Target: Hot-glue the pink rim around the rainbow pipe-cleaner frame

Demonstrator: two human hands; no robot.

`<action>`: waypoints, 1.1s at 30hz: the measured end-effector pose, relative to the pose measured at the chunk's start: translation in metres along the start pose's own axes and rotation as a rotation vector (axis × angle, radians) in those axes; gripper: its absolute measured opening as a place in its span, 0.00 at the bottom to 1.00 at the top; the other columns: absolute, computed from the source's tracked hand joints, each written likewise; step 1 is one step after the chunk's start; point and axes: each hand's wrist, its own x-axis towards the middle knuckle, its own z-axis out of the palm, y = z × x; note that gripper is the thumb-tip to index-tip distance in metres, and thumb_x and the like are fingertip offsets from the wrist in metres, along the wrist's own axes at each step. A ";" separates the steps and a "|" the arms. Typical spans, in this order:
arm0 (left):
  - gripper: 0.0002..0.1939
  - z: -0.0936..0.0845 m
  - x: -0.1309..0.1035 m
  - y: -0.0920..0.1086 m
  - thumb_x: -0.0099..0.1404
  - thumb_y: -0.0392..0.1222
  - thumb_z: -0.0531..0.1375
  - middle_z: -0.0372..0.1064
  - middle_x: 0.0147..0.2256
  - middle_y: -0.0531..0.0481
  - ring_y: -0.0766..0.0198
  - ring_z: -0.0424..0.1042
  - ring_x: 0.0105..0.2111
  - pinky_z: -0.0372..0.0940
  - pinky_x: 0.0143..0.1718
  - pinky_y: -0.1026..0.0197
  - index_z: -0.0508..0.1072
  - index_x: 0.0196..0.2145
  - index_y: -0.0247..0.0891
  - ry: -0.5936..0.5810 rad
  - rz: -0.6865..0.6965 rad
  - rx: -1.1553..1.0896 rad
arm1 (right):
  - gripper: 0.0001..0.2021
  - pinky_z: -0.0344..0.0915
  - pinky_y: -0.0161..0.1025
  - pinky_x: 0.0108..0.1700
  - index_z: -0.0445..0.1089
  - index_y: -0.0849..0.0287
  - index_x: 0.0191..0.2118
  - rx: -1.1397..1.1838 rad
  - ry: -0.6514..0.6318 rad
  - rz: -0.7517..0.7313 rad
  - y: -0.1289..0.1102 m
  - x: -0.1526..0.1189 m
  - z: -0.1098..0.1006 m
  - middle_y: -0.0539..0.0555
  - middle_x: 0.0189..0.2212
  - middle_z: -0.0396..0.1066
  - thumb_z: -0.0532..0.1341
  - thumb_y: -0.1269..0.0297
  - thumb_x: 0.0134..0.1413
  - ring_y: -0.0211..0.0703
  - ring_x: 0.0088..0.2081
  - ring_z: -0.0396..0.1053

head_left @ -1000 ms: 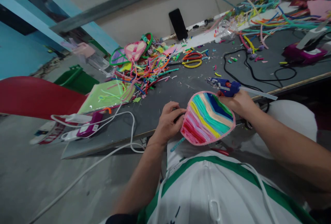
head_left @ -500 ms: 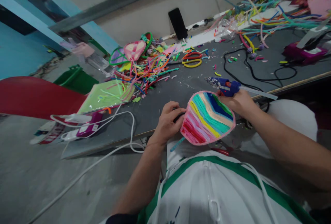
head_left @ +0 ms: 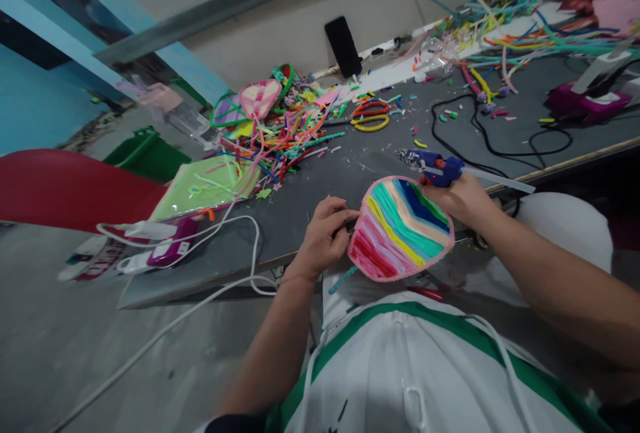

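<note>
A heart-shaped piece [head_left: 403, 230] covered in rainbow stripes with a pink rim is held at the table's front edge, over the lap. My left hand [head_left: 327, 234] has its fingers closed at the piece's left rim, with something dark between them. At the upper right rim, my right hand [head_left: 457, 198] is wrapped round a blue glue gun [head_left: 440, 170], its nozzle pointing left and a clear stick coming out behind. That hand's fingertips also reach the rim. A teal stem [head_left: 343, 280] sticks out below the piece at the left.
On the grey table [head_left: 310, 200] lie a pile of pipe cleaners [head_left: 295, 130], scissors [head_left: 371, 121] and a green packet [head_left: 205, 183]. A phone [head_left: 343, 46] leans on the wall. Purple power strips [head_left: 587, 103] and cables lie right and left.
My left hand's fingers have shifted slightly at the rim, and less of the dark item shows. The piece and the glue gun are nearly unmoved.
</note>
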 end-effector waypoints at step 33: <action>0.22 0.004 -0.001 -0.001 0.54 0.26 0.51 0.63 0.44 0.46 0.59 0.64 0.48 0.54 0.59 0.47 0.74 0.43 0.38 0.031 0.033 0.019 | 0.06 0.64 0.38 0.32 0.71 0.56 0.29 0.010 0.022 -0.005 0.000 0.002 0.000 0.51 0.27 0.73 0.59 0.68 0.42 0.45 0.31 0.70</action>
